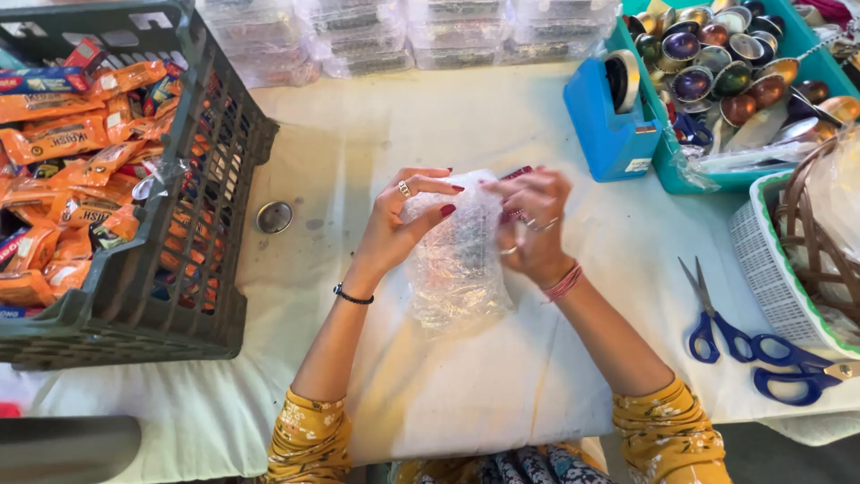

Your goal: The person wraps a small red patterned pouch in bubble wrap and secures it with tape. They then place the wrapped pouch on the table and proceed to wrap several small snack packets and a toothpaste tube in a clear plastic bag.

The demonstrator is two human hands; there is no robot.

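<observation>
Both hands are closing around a clear plastic bag (455,260), holding it upright just above the white-covered surface (502,367). The left hand (400,220) is pinching the bag's top edge; the right hand (535,226) is gripping the opposite side. A dark crate (210,179) of orange packets (63,134) is sitting left of the left hand, and blue scissors (717,327) are lying right of the right hand.

Clear crinkly plastic bag (455,260), glossy. Grey hard plastic crate (215,224), matt; shiny orange foil packets (54,134) inside. White cloth table cover (502,376), matt. Scissors (712,314): metal blades, blue plastic handles.
</observation>
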